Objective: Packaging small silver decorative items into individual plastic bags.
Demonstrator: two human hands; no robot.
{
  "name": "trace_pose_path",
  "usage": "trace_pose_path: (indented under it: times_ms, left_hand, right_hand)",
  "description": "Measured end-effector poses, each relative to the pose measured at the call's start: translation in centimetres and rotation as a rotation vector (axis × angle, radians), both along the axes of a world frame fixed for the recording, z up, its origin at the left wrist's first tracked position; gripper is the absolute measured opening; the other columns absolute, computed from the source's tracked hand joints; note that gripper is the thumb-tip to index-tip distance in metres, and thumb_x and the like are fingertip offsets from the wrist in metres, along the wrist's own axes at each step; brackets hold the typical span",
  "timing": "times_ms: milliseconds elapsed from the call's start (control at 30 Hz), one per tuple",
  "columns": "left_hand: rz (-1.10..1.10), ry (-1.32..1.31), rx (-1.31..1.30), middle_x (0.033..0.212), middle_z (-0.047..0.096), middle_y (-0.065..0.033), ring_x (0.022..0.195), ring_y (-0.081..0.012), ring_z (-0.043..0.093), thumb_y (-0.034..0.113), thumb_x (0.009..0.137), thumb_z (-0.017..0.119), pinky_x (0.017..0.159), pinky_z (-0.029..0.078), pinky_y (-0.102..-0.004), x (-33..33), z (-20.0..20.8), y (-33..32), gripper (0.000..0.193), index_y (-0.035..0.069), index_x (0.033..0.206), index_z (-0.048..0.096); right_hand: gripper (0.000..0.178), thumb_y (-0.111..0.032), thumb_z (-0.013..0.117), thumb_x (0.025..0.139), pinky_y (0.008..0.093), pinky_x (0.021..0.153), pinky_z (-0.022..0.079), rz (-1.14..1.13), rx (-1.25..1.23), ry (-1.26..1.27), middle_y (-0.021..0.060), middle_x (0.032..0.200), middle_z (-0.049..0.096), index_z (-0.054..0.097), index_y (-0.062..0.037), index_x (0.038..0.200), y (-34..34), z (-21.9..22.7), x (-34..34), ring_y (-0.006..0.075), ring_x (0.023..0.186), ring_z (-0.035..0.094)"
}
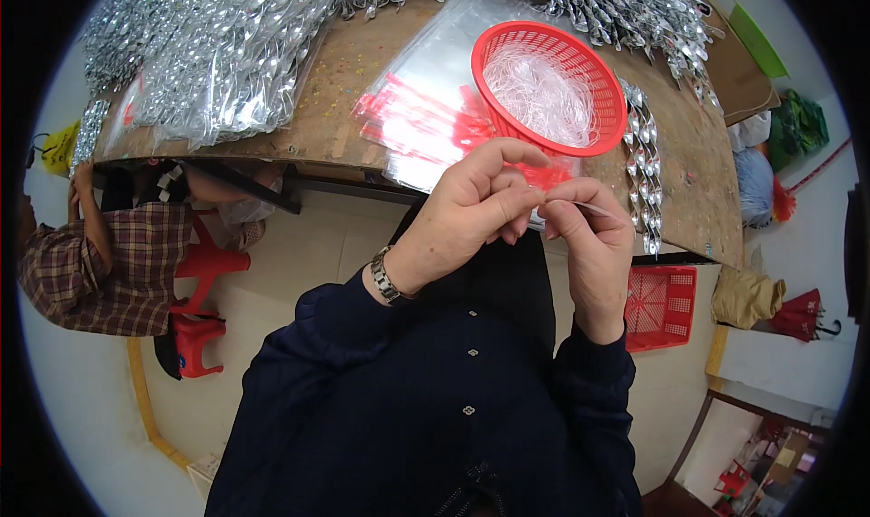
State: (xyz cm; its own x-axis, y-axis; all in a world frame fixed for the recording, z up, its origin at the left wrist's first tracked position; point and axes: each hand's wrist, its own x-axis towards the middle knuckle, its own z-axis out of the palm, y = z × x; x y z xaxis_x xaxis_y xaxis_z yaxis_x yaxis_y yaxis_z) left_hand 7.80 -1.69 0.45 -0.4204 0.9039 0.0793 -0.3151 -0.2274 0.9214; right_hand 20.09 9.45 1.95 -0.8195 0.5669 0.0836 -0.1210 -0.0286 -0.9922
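Observation:
My left hand [462, 211] and my right hand [594, 245] meet in front of my chest, just off the table's near edge. Both are closed, thumb and forefinger pinched together at the fingertips. A thin pale thread [598, 211] runs between them and shows across my right forefinger; its ends are hidden. Just beyond my hands stands a round red plastic basket [618, 109] with a tangle of fine whitish threads [541, 91] inside. Under its near left side lies a stack of clear plastic bags [421, 77] with red printed ends. A few twisted silver strips [643, 168] lie right of the basket.
Bagged silver twisted strips [231, 73] cover the table's left, with more loose silver strips [616, 5] at the back. A red crate [662, 309] sits on the floor at right. At left, a person in a checked shirt [113, 263] sits near red stools [197, 340].

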Motion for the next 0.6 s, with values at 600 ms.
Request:
trace_pose_path:
  times_ms: [600]
  left_hand:
    - [0.088, 0.152, -0.096, 0.083, 0.065, -0.001, 0.07, -0.0057, 0.058, 0.01, 0.091, 0.057, 0.058, 0.043, -0.0171, -0.22, -0.22, -0.8, 0.014, 0.003, 0.1, 0.065]
  right_hand:
    - [0.032, -0.001, 0.058, 0.086, 0.0188, 0.064, 0.041, 0.069, 0.108, -0.057, 0.0014, 0.08, 0.058, 0.059, 0.0001, 0.118, -0.34, 0.84, 0.4, 0.0067, 0.071, 0.051]
